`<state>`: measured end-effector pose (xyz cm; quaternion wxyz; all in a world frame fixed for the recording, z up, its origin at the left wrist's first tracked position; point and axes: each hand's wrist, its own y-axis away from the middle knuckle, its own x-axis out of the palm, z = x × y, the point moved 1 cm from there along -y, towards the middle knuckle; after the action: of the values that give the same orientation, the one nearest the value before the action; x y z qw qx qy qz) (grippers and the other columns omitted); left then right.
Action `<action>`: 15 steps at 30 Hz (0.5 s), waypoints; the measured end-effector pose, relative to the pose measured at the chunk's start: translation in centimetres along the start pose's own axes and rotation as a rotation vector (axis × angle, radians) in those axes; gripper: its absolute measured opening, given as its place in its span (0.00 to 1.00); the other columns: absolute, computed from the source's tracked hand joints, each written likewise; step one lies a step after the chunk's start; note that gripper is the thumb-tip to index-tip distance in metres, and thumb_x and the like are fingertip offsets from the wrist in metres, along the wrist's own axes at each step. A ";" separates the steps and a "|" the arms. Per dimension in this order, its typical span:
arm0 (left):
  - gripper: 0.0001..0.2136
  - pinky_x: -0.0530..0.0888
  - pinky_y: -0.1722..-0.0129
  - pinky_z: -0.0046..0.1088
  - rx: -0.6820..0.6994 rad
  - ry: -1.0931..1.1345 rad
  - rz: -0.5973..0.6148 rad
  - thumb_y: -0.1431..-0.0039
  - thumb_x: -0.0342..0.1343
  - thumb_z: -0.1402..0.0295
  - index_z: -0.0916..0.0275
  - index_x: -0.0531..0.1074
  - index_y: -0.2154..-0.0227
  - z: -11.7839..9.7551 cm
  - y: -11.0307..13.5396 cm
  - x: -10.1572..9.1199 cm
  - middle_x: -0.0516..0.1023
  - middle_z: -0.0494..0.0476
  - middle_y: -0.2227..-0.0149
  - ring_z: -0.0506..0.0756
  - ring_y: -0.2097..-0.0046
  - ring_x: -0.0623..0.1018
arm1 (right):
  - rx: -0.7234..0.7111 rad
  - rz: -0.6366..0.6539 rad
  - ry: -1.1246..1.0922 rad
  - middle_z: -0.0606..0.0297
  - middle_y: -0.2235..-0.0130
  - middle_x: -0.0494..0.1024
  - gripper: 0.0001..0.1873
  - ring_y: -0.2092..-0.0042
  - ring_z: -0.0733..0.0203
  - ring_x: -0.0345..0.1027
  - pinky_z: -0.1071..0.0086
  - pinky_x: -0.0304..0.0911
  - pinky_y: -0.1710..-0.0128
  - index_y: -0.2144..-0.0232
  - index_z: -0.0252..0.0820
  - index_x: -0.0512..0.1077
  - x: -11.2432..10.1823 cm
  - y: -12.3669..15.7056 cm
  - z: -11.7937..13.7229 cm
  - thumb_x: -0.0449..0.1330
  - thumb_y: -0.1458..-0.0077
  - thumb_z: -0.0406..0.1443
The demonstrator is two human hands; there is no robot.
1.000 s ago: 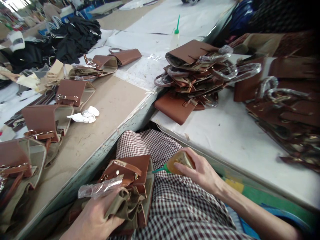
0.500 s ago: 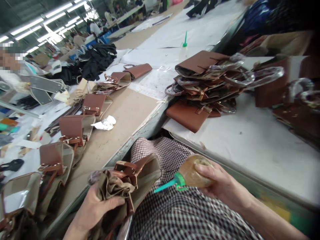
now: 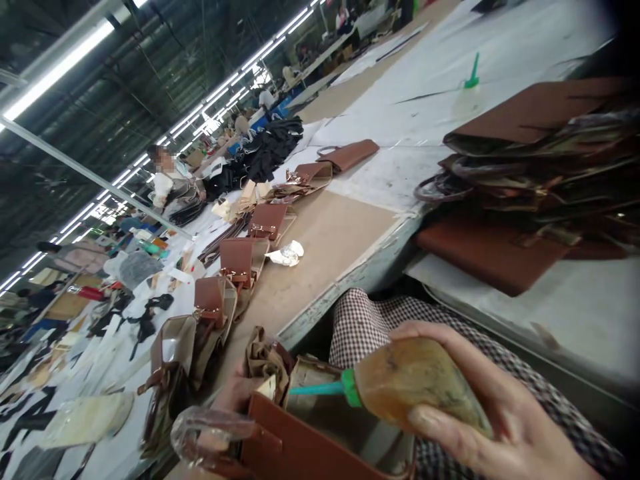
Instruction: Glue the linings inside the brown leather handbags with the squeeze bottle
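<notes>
A squeeze bottle (image 3: 425, 390) of amber liquid is gripped in the right hand (image 3: 500, 427), with the fingers curled over its top and the thumb pressed beneath. Its green nozzle (image 3: 320, 389) is pointed leftward, over the open mouth of a brown bag (image 3: 305, 443). The bag is held low in the view, just in front of a checked cloth (image 3: 370, 320) (the person's lap). The left hand (image 3: 233, 395) is seen only in part behind the bag's bunched olive lining (image 3: 265, 353), and it is closed on the bag at that side. A handle wrapped in clear plastic (image 3: 210, 433) juts from the bag's left end.

Beyond the bag, a beige surface (image 3: 340, 233) is laid with a row of similar bags (image 3: 237, 257) standing one behind the other. A crumpled white paper (image 3: 285, 253) lies beside them. To the right, on a white surface (image 3: 575, 313), a stack of brown bags (image 3: 540, 173) is piled. Further back a second bottle with a green tip (image 3: 470, 77) is stood upright. Another person (image 3: 173, 183) is seated well apart, at the far left.
</notes>
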<state>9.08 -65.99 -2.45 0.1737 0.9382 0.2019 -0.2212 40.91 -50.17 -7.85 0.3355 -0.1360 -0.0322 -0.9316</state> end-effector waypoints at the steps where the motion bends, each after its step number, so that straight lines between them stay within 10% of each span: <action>1: 0.28 0.84 0.67 0.38 -0.013 0.050 0.010 0.51 0.69 0.37 0.60 0.83 0.64 0.1 0.0 0.1 0.88 0.55 0.68 0.65 0.66 0.88 | -0.010 0.028 0.017 0.57 0.52 0.84 0.29 0.57 0.39 0.82 0.55 0.83 0.61 0.43 0.61 0.73 0.5 -0.2 0.2 0.73 0.45 0.49; 15: 0.24 0.84 0.65 0.40 -0.059 0.125 -0.016 0.47 0.66 0.39 0.57 0.84 0.66 0.2 -0.1 1.9 0.88 0.53 0.68 0.66 0.65 0.88 | -0.126 -0.091 0.197 0.55 0.52 0.84 0.26 0.55 0.41 0.81 0.57 0.82 0.58 0.46 0.55 0.77 2.3 -0.6 1.7 0.73 0.45 0.51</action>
<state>10.58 -65.43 -3.52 0.1866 0.9429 0.2265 -0.1575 39.21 -50.87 -5.56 0.2854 -0.0630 0.0534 -0.9549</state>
